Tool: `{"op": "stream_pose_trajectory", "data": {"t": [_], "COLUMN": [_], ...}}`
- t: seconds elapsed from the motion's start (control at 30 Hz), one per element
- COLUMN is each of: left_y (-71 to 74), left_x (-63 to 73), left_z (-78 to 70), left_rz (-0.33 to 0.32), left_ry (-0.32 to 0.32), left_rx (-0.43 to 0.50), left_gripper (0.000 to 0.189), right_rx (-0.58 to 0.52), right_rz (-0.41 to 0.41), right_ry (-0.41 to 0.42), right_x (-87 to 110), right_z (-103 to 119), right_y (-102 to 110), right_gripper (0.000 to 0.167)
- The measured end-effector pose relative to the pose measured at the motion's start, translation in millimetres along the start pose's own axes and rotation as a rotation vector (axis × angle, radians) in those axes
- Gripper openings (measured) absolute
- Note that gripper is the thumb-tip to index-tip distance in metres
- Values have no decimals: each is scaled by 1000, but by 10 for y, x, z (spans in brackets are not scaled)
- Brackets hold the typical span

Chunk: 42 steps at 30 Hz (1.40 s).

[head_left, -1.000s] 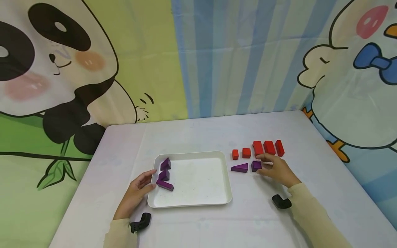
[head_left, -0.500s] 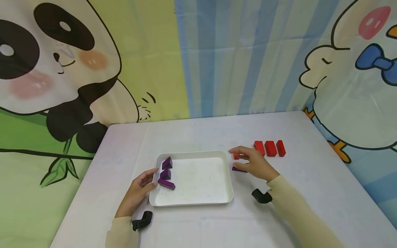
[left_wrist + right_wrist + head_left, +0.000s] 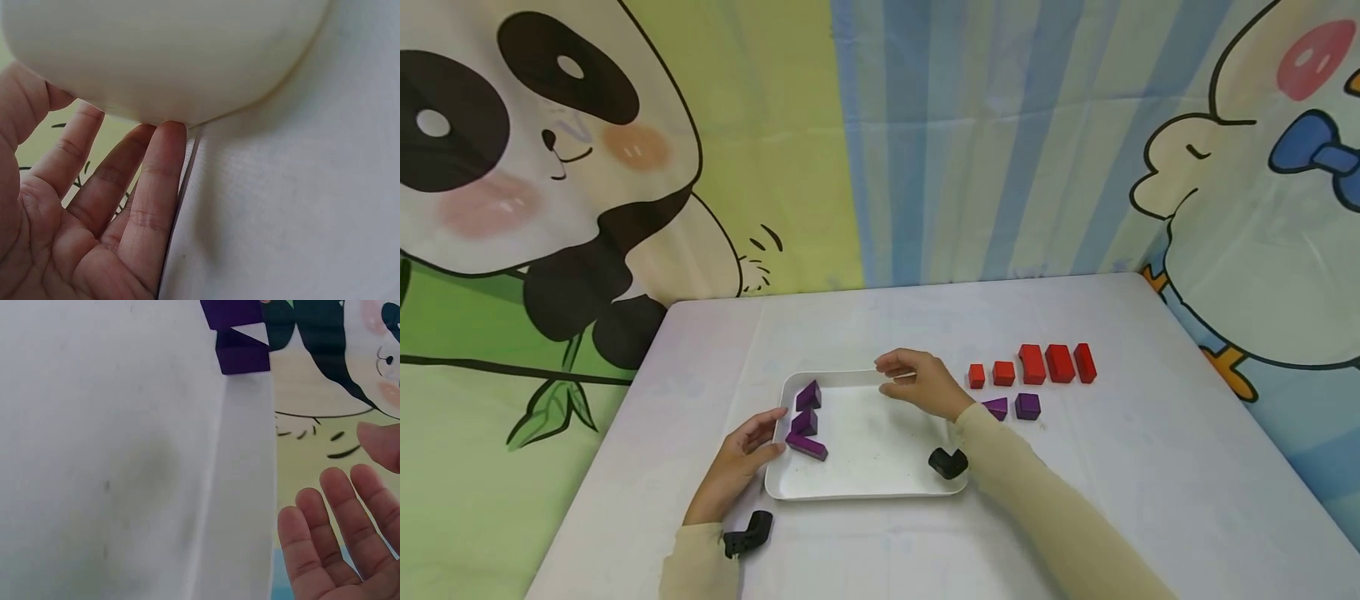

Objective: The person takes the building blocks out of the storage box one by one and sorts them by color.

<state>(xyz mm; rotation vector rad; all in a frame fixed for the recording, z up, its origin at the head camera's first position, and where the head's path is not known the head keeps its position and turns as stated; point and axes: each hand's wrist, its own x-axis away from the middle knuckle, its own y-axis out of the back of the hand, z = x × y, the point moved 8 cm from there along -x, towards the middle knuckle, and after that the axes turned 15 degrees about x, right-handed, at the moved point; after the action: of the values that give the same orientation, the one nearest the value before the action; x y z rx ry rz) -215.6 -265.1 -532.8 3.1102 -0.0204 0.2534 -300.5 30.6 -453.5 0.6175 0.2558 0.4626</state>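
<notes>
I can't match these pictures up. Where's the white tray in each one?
Head: white tray, just below the middle.
Left wrist: its rounded corner spreads across the top.
Right wrist: it fills the left and middle.
Shared landmark: yellow-green backdrop with short black strokes.

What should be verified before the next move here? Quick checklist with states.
1. Left hand touching the tray at its left rim: ok.
2. Right hand holding nothing: ok, fingers apart.
3. Three purple blocks inside the tray, along its left side: ok.
4. Purple cube on the table in plain sight: ok.
5. Purple wedge fully visible: not ok, the right sleeve covers part of it.
6. Underside of the tray clean: cannot tell, hidden.
</notes>
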Motion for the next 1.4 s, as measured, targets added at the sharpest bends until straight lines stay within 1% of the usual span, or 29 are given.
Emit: {"op": "stream_pose_trajectory", "data": {"t": [0.13, 0.3, 0.47, 0.6, 0.97, 1.2, 1.4], "left_y": [-5, -9, -4, -8, -14, -10, -11], "left_x": [-1, -12, -15, -13, -16, -9, -18], "left_z": [-5, -4, 7, 6, -2, -4, -1], "left_rz": [6, 7, 0, 0, 8, 2, 2], "left_ry": [-8, -13, -8, -8, -16, -7, -8], "left_rx": [7, 5, 4, -3, 14, 6, 5], "left_gripper": [59, 59, 58, 58, 57, 58, 58], "right_rx": [-18, -28, -21, -25, -37, 25, 81], "right_rz": [11, 33, 51, 52, 42, -11, -70], "right_ry": [-20, 3, 14, 1, -64, -85, -97], "right_x": [-156, -310, -409, -457, -563, -586, -586], "right_z": [6, 55, 107, 132, 103, 148, 196], "right_y": [-201, -417, -605, -711, -934, -975, -974], "right_gripper": [38, 37, 35, 35, 35, 34, 29]}}
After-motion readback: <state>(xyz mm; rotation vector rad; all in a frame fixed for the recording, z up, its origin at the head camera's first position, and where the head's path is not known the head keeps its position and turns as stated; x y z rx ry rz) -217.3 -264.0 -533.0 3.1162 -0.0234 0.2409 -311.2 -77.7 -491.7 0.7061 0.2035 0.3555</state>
